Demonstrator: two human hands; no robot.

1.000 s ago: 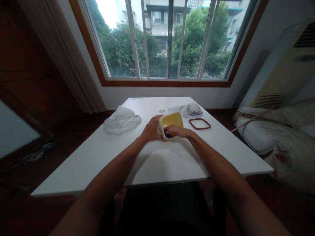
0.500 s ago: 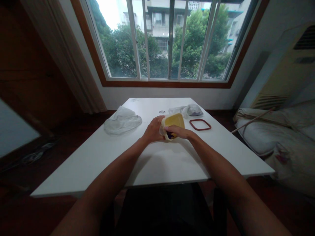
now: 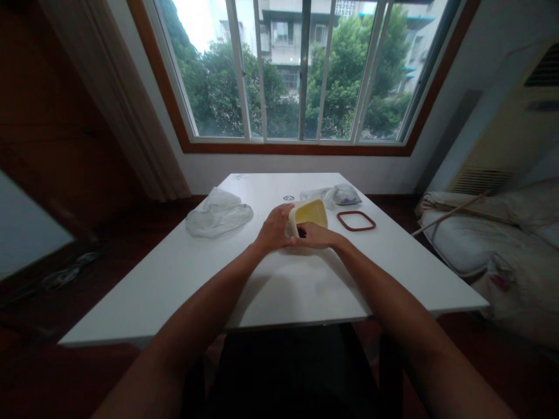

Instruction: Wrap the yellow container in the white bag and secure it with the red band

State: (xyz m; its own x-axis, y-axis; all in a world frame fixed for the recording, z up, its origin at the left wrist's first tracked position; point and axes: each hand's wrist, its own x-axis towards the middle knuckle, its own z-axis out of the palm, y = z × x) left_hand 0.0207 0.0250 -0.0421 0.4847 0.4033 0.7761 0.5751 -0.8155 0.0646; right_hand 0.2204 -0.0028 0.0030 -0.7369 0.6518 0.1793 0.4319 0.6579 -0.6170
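A yellow plastic container (image 3: 315, 210), rectangular with rounded corners, is tipped on its side above the table, its mouth facing me. My left hand (image 3: 276, 227) is closed round the container's left side. My right hand (image 3: 315, 234) is at the lower part of the mouth with its fingers curled inward. A small dark patch (image 3: 301, 231) shows by those fingers, but what it belongs to is hidden. To the right of the container lies a dark red rounded-square ring (image 3: 356, 221), flat on the table.
The white table (image 3: 174, 291) carries a crumpled translucent plastic bag (image 3: 220, 215) on the left and another bag (image 3: 345, 195) at the back right. A round fitting (image 3: 288, 198) is set in the tabletop. Beyond the right edge stand wrapped bundles (image 3: 454, 233) with a stick (image 3: 449, 214).
My right hand has turned and its fingers have curled further into the container's mouth. The purple and yellow thing seen there before is now mostly hidden. My left hand keeps its hold.
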